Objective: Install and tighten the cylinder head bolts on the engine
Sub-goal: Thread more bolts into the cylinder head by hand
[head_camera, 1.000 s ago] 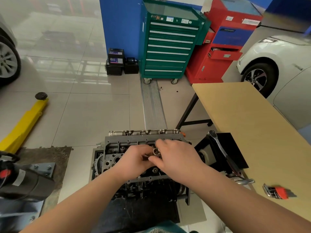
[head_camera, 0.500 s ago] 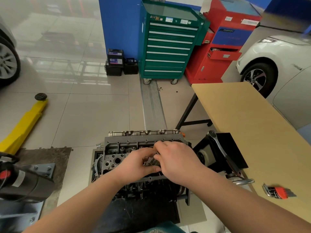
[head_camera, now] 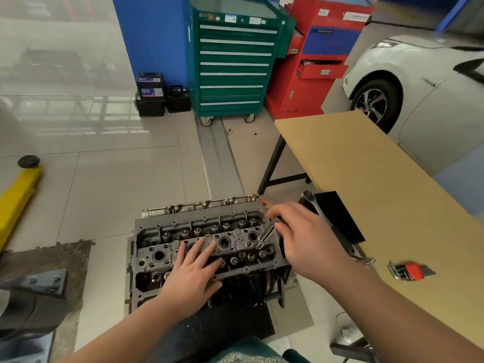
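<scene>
Steel bolt pinched by right hand; left hand flat on cylinder head.

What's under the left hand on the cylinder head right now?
The left hand lies flat, fingers spread, on the middle of the cylinder head. Round bores show on either side of it. Whatever holes or bolts sit beneath the palm are covered.

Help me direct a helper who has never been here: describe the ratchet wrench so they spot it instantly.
Find the tan workbench on the right. At its near-left corner lies a black mat, and the ratchet wrench lies across it. Unlike the small red-and-metal tool nearer along the edge, it is long, all chrome, with a round head.
</scene>
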A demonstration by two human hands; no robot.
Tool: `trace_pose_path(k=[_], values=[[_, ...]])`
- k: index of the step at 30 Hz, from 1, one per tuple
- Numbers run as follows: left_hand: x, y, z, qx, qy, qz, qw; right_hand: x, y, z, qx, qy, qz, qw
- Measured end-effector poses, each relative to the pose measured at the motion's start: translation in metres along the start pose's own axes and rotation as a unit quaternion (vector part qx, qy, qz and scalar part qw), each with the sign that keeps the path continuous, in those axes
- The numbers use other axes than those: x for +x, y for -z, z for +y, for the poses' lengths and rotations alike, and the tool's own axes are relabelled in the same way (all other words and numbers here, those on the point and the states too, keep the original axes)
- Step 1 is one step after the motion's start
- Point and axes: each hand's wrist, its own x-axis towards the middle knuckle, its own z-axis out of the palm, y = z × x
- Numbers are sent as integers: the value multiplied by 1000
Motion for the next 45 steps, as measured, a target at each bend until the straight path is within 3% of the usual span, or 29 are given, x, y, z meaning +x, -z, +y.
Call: trace_pose_path(k=[5, 25, 27, 29, 33, 37, 42, 45], values=[[-4, 1, -2, 68, -33, 16, 997, -8, -3, 7, 11, -4, 4, 1000], [-3, 0, -4, -22, -8, -17, 1000, -4, -25, 2, -33, 69, -1, 997], [-3, 7, 1, -62, 5, -10, 998, -2, -27, -5, -64, 76, 25, 995], [-1, 24, 11, -152, 15, 50, 987, 3, -26, -11, -96, 47, 37, 994], [24, 77, 49, -329, -18, 141, 933, 13, -23, -16, -158, 15, 23, 987], [51, 116, 71, -357, -52, 189, 913, 17, -12, -23, -147, -9, -17, 989], [61, 131, 49, -417, -133, 71, 896, 15, 8, -25, -115, 31, -120, 986], [64, 129, 43, -431, -148, 37, 889, 17, 7, -33, -150, 12, -114, 982]])
